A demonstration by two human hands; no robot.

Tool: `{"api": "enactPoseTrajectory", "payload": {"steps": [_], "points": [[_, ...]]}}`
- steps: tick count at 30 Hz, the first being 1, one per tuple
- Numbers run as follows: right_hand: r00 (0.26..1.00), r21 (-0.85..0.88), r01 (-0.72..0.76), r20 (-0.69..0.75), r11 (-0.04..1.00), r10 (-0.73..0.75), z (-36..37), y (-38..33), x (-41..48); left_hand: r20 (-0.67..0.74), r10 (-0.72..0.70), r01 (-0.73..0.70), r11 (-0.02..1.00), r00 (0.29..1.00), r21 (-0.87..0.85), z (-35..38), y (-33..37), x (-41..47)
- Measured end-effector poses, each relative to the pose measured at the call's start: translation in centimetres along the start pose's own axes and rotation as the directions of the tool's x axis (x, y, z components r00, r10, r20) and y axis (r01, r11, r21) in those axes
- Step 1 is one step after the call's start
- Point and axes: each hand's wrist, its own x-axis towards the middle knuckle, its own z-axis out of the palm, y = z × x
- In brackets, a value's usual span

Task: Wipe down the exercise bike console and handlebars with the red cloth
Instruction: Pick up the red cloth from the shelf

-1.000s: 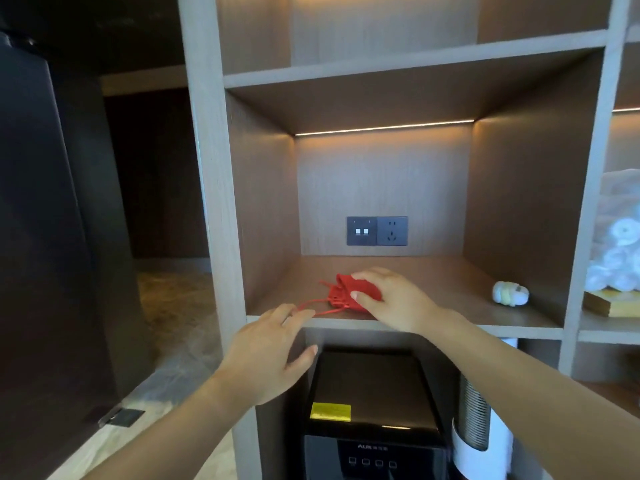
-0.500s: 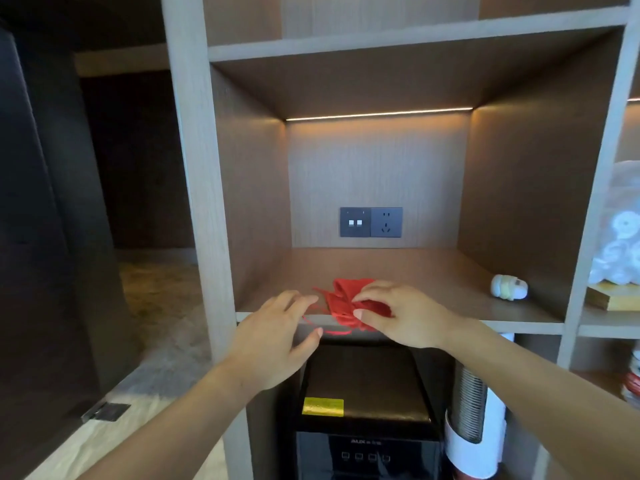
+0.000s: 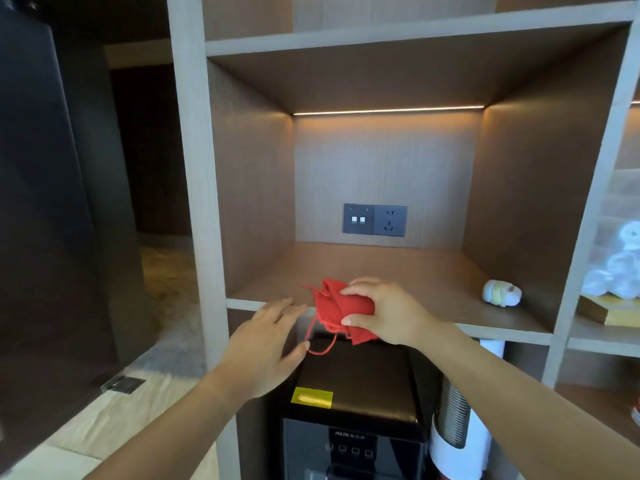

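My right hand (image 3: pixel 384 311) grips the crumpled red cloth (image 3: pixel 334 306) at the front edge of the wooden shelf (image 3: pixel 398 268), lifted off it. A loose red thread hangs from the cloth over the black appliance below. Just left of the cloth, my left hand (image 3: pixel 266 344) hovers with its fingers spread and holds nothing; its thumb is close to the hanging thread. No exercise bike is in view.
A black water dispenser (image 3: pixel 349 410) stands under the shelf, with a white cup holder (image 3: pixel 457 431) beside it. A small white roll (image 3: pixel 502 292) lies at the shelf's right. A grey socket plate (image 3: pixel 374 220) is on the back wall. Wrapped white items (image 3: pixel 616 268) fill the right compartment.
My right hand has closed round the red cloth and pulled it from the shelf toward me, past the front edge. My left hand stayed open beside it.
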Motion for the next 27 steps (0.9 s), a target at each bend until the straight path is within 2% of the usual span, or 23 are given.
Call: {"api": "enactPoseTrajectory", "payload": {"steps": [5, 10, 13, 16, 18, 22, 27], "points": [[0.99, 0.04, 0.113, -0.087, 0.993, -0.109, -0.3, 0.0, -0.8, 0.009, -0.095, 0.095, 0.995, 0.995, 0.001, -2.1, 3.1, -4.3], [0.968, 0.082, 0.215, -0.147, 0.973, -0.202, -0.5, -0.5, -3.6, -0.014, -0.248, 0.248, 0.969, 0.969, -0.009, -4.8, 6.8, -10.2], [0.941, 0.179, 0.328, -0.146, 0.928, -0.305, 0.7, -1.9, -6.9, -0.05, -0.371, 0.37, 0.928, 0.927, -0.042, -5.7, 9.2, -15.0], [0.895, 0.304, 0.44, -0.071, 0.845, -0.441, 3.5, -4.0, -10.8, -0.065, -0.477, 0.475, 0.879, 0.876, -0.053, -6.0, 11.9, -21.0], [0.859, 0.36, 0.473, 0.014, 0.804, -0.511, 6.0, -6.1, -13.8, -0.057, -0.565, 0.563, 0.825, 0.823, -0.044, -6.4, 13.8, -25.4], [0.775, 0.511, 0.454, 0.178, 0.73, -0.606, 10.6, -11.5, -20.4, -0.031, -0.742, 0.742, 0.67, 0.67, -0.013, -8.1, 17.1, -34.4], [0.642, 0.652, 0.422, 0.276, 0.63, -0.716, 14.9, -19.3, -27.8, -0.018, -0.873, 0.873, 0.487, 0.487, 0.01, -9.9, 20.2, -45.2]]}}
